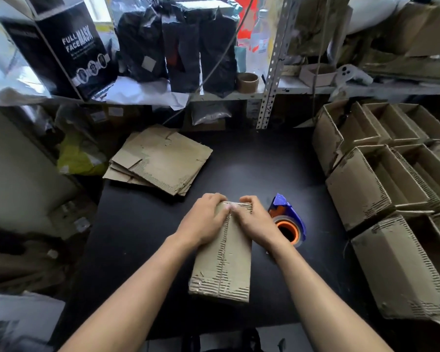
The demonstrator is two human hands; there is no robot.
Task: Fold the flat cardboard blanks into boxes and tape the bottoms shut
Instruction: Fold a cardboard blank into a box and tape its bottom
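Work station: a black tabletop, seen from the head view.

Item in hand: one brown corrugated cardboard box stands at the centre of the tabletop, bottom side up, its two flaps meeting along a middle seam. A strip of tape appears to run along that seam, though the surface is too worn to confirm it fully. The left hand and the right hand both curl over the far edge of the box, thumbs pressing at the seam end, fingers wrapped down the far face.

Tool: a blue tape dispenser with an orange-cored roll lies on the tabletop just beside the right hand, untouched.

Completed stock: a group of assembled open-topped cardboard boxes is stacked at the right.

Outstanding stock: a small pile of flat cardboard blanks lies at the far left of the tabletop, well apart from the hands.

Assessment: the task appears well advanced. The present box seems at its taping stage; the pile of blanks remains to be folded and taped.
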